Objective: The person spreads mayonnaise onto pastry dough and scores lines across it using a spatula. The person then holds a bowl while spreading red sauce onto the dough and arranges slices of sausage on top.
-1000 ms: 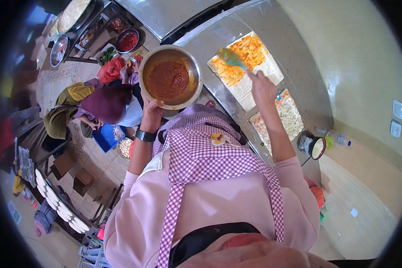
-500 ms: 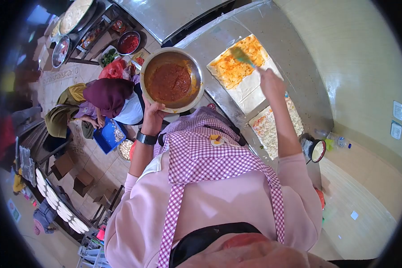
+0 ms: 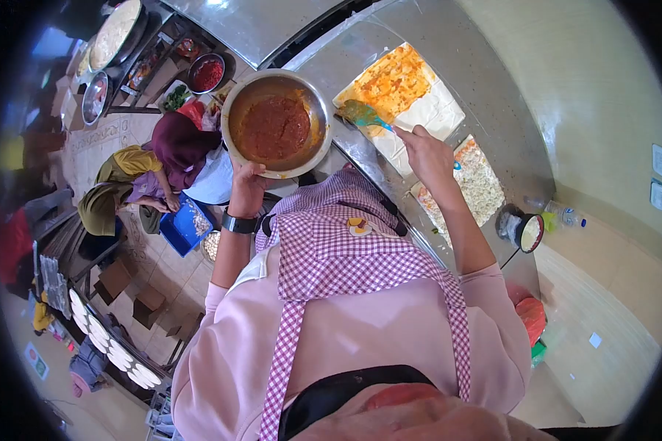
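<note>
My left hand (image 3: 248, 187) grips the lower rim of a steel bowl (image 3: 319, 125) with thick red sauce (image 3: 276, 128) inside. In my right hand (image 3: 426, 153) is the handle of a teal spatula (image 3: 364, 114). The spatula's sauce-smeared head is at the lower left edge of a pale dough sheet (image 3: 438, 110). Orange-red sauce covers the upper left part of that sheet; the rest is bare dough. Beside my right forearm lies a second sheet (image 3: 478, 184), topped with white crumbly bits and some sauce.
The dough lies on a metal table (image 3: 493, 81). A dark-rimmed cup (image 3: 529, 233) and a plastic bottle (image 3: 570, 218) stand at its right end. At left, people bend near a blue tray (image 3: 186, 228). Small bowls, boxes and a rack of white rounds (image 3: 103, 334) are beyond.
The spatula has moved from the sauced area to the sheet's lower left edge, along with my right hand. The bowl has shifted slightly left and up in view.
</note>
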A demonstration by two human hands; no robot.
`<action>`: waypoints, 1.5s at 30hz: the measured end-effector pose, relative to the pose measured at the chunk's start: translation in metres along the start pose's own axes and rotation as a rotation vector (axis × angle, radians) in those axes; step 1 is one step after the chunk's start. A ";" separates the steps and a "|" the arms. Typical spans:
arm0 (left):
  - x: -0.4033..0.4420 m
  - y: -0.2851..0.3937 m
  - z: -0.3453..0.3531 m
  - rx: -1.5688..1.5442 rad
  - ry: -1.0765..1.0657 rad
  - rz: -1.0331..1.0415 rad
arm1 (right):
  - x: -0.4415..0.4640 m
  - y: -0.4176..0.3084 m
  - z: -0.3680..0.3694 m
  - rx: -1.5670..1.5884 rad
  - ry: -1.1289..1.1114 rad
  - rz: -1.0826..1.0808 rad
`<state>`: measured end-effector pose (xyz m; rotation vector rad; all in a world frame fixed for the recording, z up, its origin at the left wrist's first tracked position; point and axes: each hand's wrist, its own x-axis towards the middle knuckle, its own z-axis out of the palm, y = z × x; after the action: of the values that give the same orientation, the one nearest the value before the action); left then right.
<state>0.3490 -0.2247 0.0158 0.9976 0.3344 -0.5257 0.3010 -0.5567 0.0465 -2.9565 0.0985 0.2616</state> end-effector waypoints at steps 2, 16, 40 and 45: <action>0.002 -0.001 -0.001 0.011 0.014 0.032 | -0.007 0.003 0.002 -0.055 0.037 -0.034; 0.002 0.006 0.001 -0.021 0.003 -0.012 | -0.045 -0.004 0.014 -0.142 0.176 -0.048; -0.002 0.023 0.031 -0.057 -0.077 -0.059 | 0.030 0.106 -0.026 -0.122 0.227 0.418; 0.021 0.033 0.032 -0.032 -0.156 -0.130 | 0.000 0.077 -0.006 -0.111 0.229 0.484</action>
<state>0.3857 -0.2433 0.0443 0.9016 0.2688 -0.7094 0.2954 -0.6339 0.0396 -3.0143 0.8586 -0.0163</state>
